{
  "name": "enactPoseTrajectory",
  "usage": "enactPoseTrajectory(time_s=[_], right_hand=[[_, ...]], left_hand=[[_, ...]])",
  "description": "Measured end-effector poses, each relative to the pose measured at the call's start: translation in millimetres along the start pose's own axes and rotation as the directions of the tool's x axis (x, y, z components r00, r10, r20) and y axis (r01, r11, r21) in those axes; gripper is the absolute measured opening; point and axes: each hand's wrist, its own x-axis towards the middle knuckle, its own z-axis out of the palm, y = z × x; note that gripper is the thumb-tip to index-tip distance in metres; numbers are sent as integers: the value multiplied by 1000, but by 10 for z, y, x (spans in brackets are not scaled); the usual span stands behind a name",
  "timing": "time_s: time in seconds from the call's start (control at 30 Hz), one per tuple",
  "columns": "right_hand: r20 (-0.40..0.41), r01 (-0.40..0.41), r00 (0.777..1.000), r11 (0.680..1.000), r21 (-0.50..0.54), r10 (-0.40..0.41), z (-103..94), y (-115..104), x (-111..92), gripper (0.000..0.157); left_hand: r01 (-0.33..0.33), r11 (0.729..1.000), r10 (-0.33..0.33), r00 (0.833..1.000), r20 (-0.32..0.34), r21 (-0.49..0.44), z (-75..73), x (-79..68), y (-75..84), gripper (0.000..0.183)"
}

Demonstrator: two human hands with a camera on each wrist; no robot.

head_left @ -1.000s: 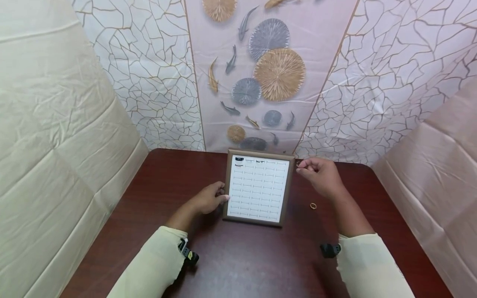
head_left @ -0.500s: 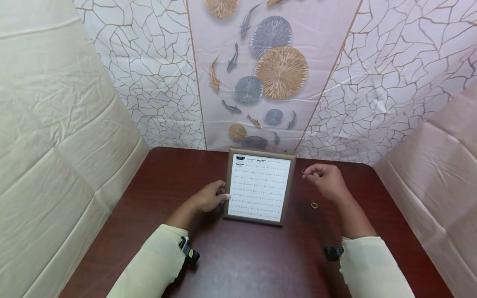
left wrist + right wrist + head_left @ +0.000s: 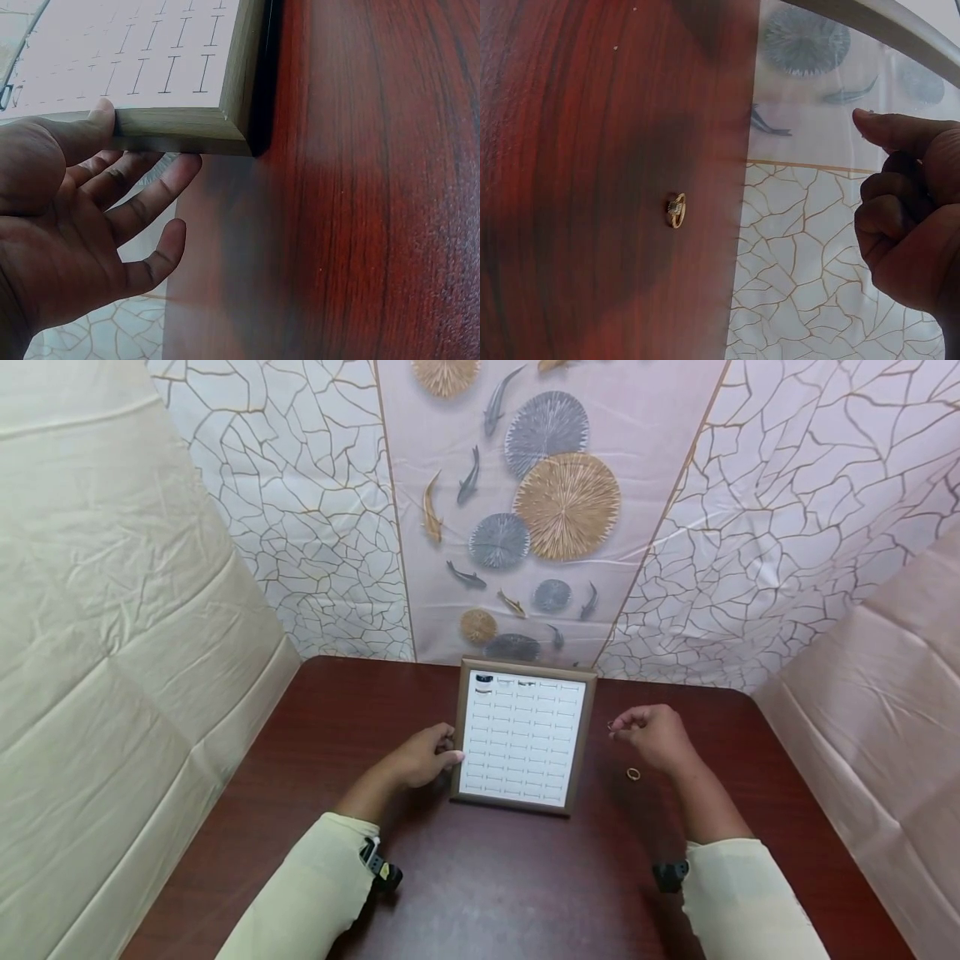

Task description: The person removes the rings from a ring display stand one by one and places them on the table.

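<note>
A brown-framed white ring display board (image 3: 517,739), with rows of short slots, leans back on the table. My left hand (image 3: 423,758) grips its left edge, thumb on the front and fingers behind; in the left wrist view the thumb (image 3: 103,116) lies over the frame. Several rings sit in the top left slots, among them a wide dark ring (image 3: 483,679). To the right of the board, my right hand (image 3: 654,735) pinches a small ring (image 3: 611,726) between thumb and fingertips. Below that hand a gold ring (image 3: 633,774) with a stone lies on the table.
The dark red table (image 3: 495,885) runs back to a patterned cloth (image 3: 330,527) behind the board. Pale quilted cloth hangs at the left (image 3: 127,635) and right (image 3: 870,710). Each wrist wears a small dark camera.
My right hand has moved from beside the board's top right corner, a little to the right and down, keeping the ring pinched. The left hand and the board stay put.
</note>
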Motion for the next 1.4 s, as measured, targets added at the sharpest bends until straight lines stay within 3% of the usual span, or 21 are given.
enactPoseTrajectory(time_s=[0.33,1.0,1.4], right_hand=[[71,-19,997,999,-46,22,36,124,-19,12],[187,-166,965,979,-115,185,189,393,26,13],[211,-160,958,972,-170,195,305,490,73,8]], left_hand=[[-9,1000,9,1000,-10,-6,3,-5,-9,40],[-11,1000,11,1000,0,-12,0,1,-29,41],[-19,1000,19,1000,0,-7,-7,-3,-28,42]])
